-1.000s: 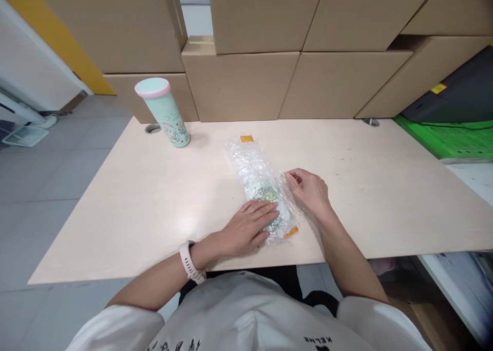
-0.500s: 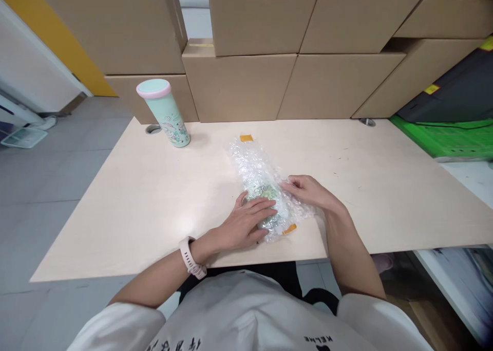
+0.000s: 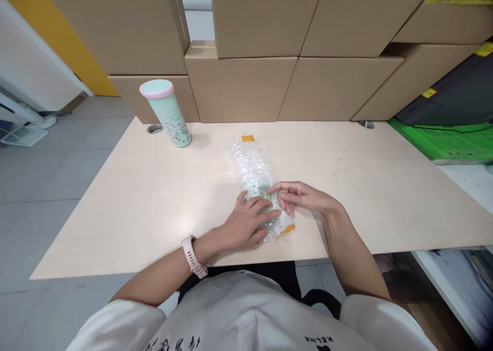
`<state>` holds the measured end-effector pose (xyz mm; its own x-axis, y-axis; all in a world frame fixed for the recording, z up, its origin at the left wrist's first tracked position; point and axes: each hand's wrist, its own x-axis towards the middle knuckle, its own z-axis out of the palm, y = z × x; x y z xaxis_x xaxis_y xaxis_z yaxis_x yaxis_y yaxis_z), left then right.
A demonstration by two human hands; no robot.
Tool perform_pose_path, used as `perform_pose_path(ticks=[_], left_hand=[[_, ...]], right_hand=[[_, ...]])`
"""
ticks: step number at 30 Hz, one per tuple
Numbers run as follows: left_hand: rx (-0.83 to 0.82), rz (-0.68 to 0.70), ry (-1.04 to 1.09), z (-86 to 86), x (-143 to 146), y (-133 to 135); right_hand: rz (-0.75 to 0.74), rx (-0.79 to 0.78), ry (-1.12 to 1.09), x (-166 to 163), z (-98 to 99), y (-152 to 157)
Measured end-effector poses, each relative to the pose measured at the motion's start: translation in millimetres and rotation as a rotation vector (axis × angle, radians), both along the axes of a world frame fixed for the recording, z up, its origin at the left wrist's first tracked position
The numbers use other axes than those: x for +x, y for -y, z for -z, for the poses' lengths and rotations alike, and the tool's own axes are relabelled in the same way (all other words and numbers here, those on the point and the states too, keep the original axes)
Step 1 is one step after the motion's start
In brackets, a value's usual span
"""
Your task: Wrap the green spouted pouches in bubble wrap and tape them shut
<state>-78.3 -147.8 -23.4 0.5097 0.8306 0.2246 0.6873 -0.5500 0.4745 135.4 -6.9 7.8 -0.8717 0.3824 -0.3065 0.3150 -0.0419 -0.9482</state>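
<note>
Bubble wrap (image 3: 252, 163) lies on the table in front of me, folded around a greenish item (image 3: 265, 194) that shows only in part through the plastic; its kind I cannot make out. Strips of orange tape (image 3: 247, 138) sit at the far end and at the near end of the wrap. My left hand (image 3: 252, 222) rests on the lower half of the bundle, fingers spread, pressing it from above. At the bundle's right side is my right hand (image 3: 302, 196), index finger stretched onto the wrap and the other fingers loosely bent beside it.
A mint tumbler with a pink rim (image 3: 167, 112) stands at the back left of the table (image 3: 185, 202). Cardboard boxes (image 3: 246, 89) are stacked along the back edge. At the right is a green crate (image 3: 458, 140) under a dark case (image 3: 450, 94).
The loose right side of the bubble wrap has been folded in over the bundle. My right hand has moved slightly left and down, letting go of that edge. My left hand stays on top.
</note>
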Motion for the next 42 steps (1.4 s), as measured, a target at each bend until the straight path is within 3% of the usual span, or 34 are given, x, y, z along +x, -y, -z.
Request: perform_pose_path(ticks=[4, 7, 10, 13, 16, 22, 25, 28, 32, 35, 40, 42], left_hand=[[0.027, -0.019, -0.051, -0.8, 3.4, -1.3], [0.037, -0.013, -0.053, -1.7, 3.7, -1.4], [0.049, -0.005, -0.028, -1.0, 2.8, -1.2], [0.041, -0.011, 0.027, 0.7, 0.9, -0.8], [0.029, -0.027, 0.083, 2.5, -1.9, -0.1], [0.032, -0.051, 0.291, -3.0, -12.8, -1.2], [0.145, -0.234, 0.365, -11.1, -25.9, -7.6], [0.202, -0.443, 0.264, -16.7, -40.8, -16.4], [0.18, -0.521, 0.271, -19.6, -50.7, -21.3], [0.041, -0.412, 0.412, -27.7, -49.7, -16.3], [-0.516, -0.105, 1.01, -50.2, -45.7, -1.0], [-0.667, 0.004, 1.205, -52.1, -42.3, 2.1]], right_hand=[[0.156, 0.091, 0.031, -0.2, 2.2, -0.6], [0.41, 0.455, 0.22, -0.9, 5.4, -1.9], [0.34, 0.689, 0.305, -2.8, 6.6, -2.0], [0.187, 0.563, 0.199, -5.6, 3.7, 1.8], [0.16, 0.312, 0.068, -11.8, 0.7, 9.8], [0.365, -0.132, -0.08, -29.8, 9.3, 19.6], [0.399, -0.226, -0.131, -28.9, 9.3, 19.5], [0.29, -0.277, -0.156, -25.0, 2.9, 22.9], [0.193, -0.281, -0.163, -25.1, -3.1, 30.0], [0.173, -0.259, -0.174, -24.7, -3.6, 33.5], [0.266, -0.201, -0.243, -20.3, -2.9, 40.1], [0.344, -0.176, -0.312, -20.9, -2.2, 42.3]])
